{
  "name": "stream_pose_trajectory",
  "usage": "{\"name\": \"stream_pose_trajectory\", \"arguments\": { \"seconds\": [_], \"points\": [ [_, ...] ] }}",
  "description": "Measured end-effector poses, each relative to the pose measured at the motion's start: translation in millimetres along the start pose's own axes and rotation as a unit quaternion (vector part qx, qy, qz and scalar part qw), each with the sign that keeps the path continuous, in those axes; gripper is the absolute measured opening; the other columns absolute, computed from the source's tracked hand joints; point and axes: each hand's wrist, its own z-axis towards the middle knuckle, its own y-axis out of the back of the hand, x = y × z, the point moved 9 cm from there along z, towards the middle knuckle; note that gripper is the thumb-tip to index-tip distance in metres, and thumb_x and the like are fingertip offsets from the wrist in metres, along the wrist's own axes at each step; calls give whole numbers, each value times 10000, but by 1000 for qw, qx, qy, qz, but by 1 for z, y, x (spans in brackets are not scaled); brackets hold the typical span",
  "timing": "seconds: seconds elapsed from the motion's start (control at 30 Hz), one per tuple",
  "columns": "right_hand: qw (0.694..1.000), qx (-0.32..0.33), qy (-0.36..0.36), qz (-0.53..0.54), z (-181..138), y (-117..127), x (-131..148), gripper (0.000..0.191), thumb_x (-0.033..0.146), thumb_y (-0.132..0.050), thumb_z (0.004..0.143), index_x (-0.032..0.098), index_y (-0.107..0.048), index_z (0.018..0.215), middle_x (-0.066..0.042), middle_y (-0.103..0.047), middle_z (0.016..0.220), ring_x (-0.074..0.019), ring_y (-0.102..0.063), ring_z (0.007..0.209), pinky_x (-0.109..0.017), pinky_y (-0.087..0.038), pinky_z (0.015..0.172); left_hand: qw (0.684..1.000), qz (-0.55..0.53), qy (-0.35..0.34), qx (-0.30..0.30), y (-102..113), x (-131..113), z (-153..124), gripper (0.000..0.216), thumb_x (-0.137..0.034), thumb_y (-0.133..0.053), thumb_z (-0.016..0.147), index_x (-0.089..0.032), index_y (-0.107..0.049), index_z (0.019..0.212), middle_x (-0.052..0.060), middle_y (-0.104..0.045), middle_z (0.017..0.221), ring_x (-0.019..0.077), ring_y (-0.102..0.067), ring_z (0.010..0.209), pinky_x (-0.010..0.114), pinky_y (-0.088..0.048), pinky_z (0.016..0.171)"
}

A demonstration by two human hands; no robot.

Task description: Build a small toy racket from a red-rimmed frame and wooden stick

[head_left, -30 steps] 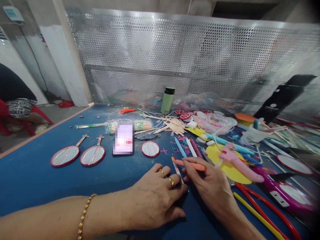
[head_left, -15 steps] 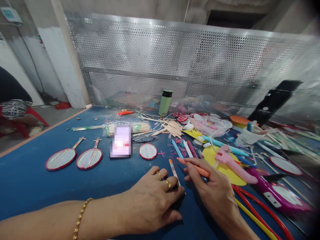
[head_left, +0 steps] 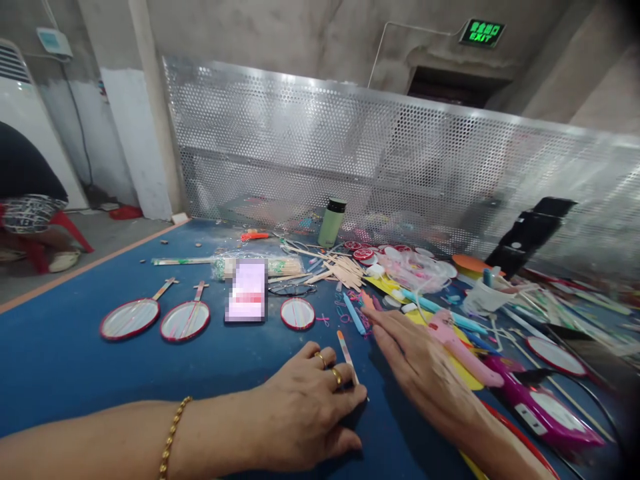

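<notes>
My left hand (head_left: 315, 407) lies on the blue table, its fingers holding down the lower end of a narrow craft stick (head_left: 346, 355) with orange and pinkish bands. The thumb is apart from the fingers. My right hand (head_left: 405, 353) reaches over the row of markers, its fingertips at an orange marker (head_left: 367, 300) whose front end shows beyond them. How firmly they grip it is hidden. A light-blue marker (head_left: 355, 315) lies just left of these fingertips. Left of the markers is a small round white disc (head_left: 298, 313) with a red rim.
Two red-rimmed round fans (head_left: 185, 321) with stick handles lie at left, near a phone (head_left: 247, 293). Bare craft sticks (head_left: 345, 270) and a green bottle (head_left: 332, 223) are farther back. A pink glue gun (head_left: 463, 353) and a purple device (head_left: 545, 407) lie right of my hand.
My right hand has moved forward and slightly left with the orange marker, from beside the craft stick to the other markers. My left hand stays on the stick. The view has tilted up.
</notes>
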Motion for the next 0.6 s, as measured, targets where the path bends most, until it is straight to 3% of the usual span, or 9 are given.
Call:
{"name": "stream_pose_trajectory", "arguments": {
  "seconds": [0.17, 0.37, 0.5, 0.6],
  "points": [
    [990, 72, 52, -108, 28, -32, 13, 363, 245, -371, 1013, 190, -637, 1253, -107, -673, 1082, -230, -622, 1004, -379, -438, 923, 1000, 10, 1, 9, 3, -1, 0, 477, -574, -540, 966, -234, -535, 1301, 53, -638, 1231, 260, -547, 1054, 415, -375, 871],
    [978, 129, 53, -157, 51, -60, -1, 306, 265, -462, 985, 189, -689, 1176, -114, -666, 1059, -228, -614, 976, -348, -399, 879, 1000, -7, -1, 4, 4, -1, 0, 476, -562, -554, 964, -228, -542, 1301, 53, -649, 1223, 255, -552, 1036, 417, -369, 871],
    [974, 138, 55, -173, 52, -64, -6, 311, 308, -463, 1003, 217, -706, 1173, -111, -654, 1050, -220, -611, 912, -340, -398, 829, 1000, -9, -1, 10, 4, 0, 0, 475, -556, -553, 968, -229, -533, 1312, 51, -642, 1242, 252, -546, 1041, 410, -361, 869],
    [975, 128, 65, -167, 51, -51, -2, 323, 304, -463, 1010, 215, -679, 1235, -108, -642, 1055, -212, -607, 887, -333, -409, 799, 1000, -10, 1, 17, 4, -1, 0, 459, -554, -536, 977, -233, -534, 1303, 47, -640, 1245, 252, -544, 1034, 410, -357, 866]
  ]
}}
